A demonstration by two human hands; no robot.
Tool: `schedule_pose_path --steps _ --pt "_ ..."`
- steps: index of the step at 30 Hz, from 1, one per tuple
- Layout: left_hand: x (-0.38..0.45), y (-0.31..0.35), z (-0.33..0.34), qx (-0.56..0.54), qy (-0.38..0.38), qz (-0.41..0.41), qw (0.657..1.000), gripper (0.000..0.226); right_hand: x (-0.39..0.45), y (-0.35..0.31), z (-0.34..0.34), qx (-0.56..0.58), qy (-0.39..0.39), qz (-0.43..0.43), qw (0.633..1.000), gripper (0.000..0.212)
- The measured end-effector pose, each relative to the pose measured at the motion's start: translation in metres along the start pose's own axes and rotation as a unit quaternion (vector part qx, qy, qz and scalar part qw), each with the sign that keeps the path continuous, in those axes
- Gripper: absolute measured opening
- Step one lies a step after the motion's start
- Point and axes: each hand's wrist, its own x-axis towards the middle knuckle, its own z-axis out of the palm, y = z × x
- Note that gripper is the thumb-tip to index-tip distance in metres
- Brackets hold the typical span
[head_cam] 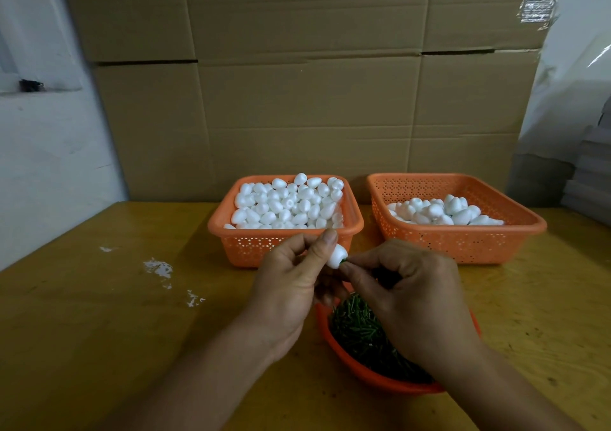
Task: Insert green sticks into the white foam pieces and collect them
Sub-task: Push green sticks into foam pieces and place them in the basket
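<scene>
Fingers [325, 239] of your left hand [287, 278] pinch a white foam piece [337, 256]; your right hand [406, 293] pinches a green stick [344, 260] at its tip, above the near bowl of sticks [363, 372].

Two hands are in view: the left hand [291, 275] and the right hand [410, 295]. Between their fingertips there is one white foam piece [338, 256] and one green stick [344, 260], of which only a short tip shows.

Three orange containers stand around the hands. Two are perforated baskets beyond them: the left basket [251, 245], just past the left hand, holds several dozen foam pieces, too many to count exactly; the right basket [463, 242], past the right hand, holds roughly two dozen. The third is a bowl [360, 369] beneath the right hand, with green sticks [357, 328] far too many to count.
</scene>
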Motion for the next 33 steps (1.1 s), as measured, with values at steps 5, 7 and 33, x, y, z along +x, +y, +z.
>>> schedule_pose_path --steps 5,7,33 --pt "0.003 0.004 -0.003 0.002 -0.041 0.004 0.999 0.035 -0.001 0.000 0.002 0.004 0.003 0.007 1.000 0.013" --pt "0.003 0.005 -0.006 -0.005 -0.072 0.001 0.997 0.030 -0.001 0.002 0.001 0.016 0.004 0.023 1.000 0.014" --pt "-0.002 0.006 0.000 0.108 -0.023 0.138 0.984 0.015 -0.004 -0.007 0.012 0.177 -0.020 0.101 0.979 0.016"
